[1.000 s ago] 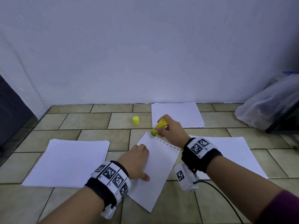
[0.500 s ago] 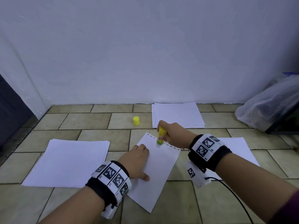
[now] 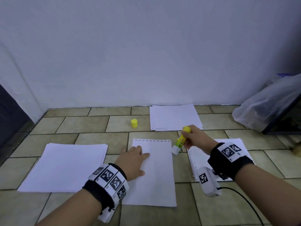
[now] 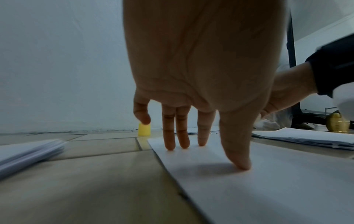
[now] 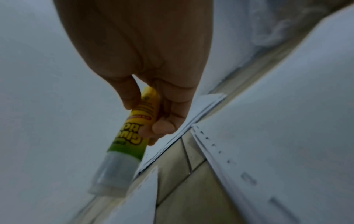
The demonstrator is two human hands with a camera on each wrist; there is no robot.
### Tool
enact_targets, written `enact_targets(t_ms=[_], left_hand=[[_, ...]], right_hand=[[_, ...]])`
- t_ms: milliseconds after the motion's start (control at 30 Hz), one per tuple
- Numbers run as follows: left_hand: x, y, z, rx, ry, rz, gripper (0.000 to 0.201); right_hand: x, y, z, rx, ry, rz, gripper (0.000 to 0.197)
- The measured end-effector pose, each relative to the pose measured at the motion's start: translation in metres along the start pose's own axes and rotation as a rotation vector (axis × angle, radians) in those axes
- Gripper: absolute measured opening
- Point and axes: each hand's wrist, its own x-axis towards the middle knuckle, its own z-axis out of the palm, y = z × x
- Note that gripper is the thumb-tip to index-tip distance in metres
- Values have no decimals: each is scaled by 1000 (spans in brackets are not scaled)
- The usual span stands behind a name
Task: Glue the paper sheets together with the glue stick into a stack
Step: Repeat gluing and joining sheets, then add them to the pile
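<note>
A single white sheet (image 3: 158,173) (image 4: 268,174) lies on the tiled floor in front of me, squared to my view. My left hand (image 3: 132,158) (image 4: 191,142) presses it flat with straight fingertips near its upper left. My right hand (image 3: 193,137) (image 5: 153,115) grips a yellow-green glue stick (image 3: 180,140) (image 5: 132,136), tip pointing down beside the sheet's upper right corner. Its yellow cap (image 3: 134,123) (image 4: 144,128) stands on the floor behind.
Paper stacks lie at left (image 3: 65,165), at right under my right wrist (image 3: 228,144), and by the wall (image 3: 175,117). A clear plastic bag (image 3: 267,103) and a dark frame sit at far right. A cable trails from my right wrist.
The sheet has turned from slanted to square. My right hand has carried the glue stick from the sheet's top edge rightwards, off past its right corner.
</note>
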Motion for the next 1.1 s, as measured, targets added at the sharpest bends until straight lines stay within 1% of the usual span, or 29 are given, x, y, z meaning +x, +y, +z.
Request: enact_targets(t_ms=[33, 100, 167, 200, 267, 367, 467, 533, 633, 700, 867, 1100], left_hand=[[-1, 0, 0, 4, 16, -11, 66], [-3, 0, 1, -18, 61, -10, 68], [-4, 0, 3, -90, 68, 4, 70], [-5, -1, 4, -141, 49, 1, 72], [-6, -2, 6, -189, 16, -20, 75], [-5, -4, 6, -126, 24, -50, 73], [-3, -7, 6, -77, 23, -50, 73], [-1, -8, 7, -42, 47, -36, 69], [1, -7, 7, -85, 31, -57, 64], [2, -7, 6, -113, 20, -83, 64], [1, -8, 3, -99, 5, -90, 76], [-2, -9, 1, -101, 2, -84, 83]], right_hand=[[2, 3, -1, 130, 13, 40, 23], [4, 4, -2, 342, 42, 109, 28], [6, 2, 0, 441, 70, 135, 26], [7, -1, 3, 434, 77, 128, 25], [8, -8, 12, 342, 74, 78, 22], [13, -15, 28, 185, 96, -3, 10], [17, -20, 44, 38, 107, -97, 12], [18, -27, 54, -68, 100, -174, 13], [20, -37, 69, -205, 65, -246, 16], [20, -41, 76, -260, 28, -281, 16], [26, -50, 85, -417, -31, -309, 24], [20, -57, 76, -719, -178, -333, 23]])
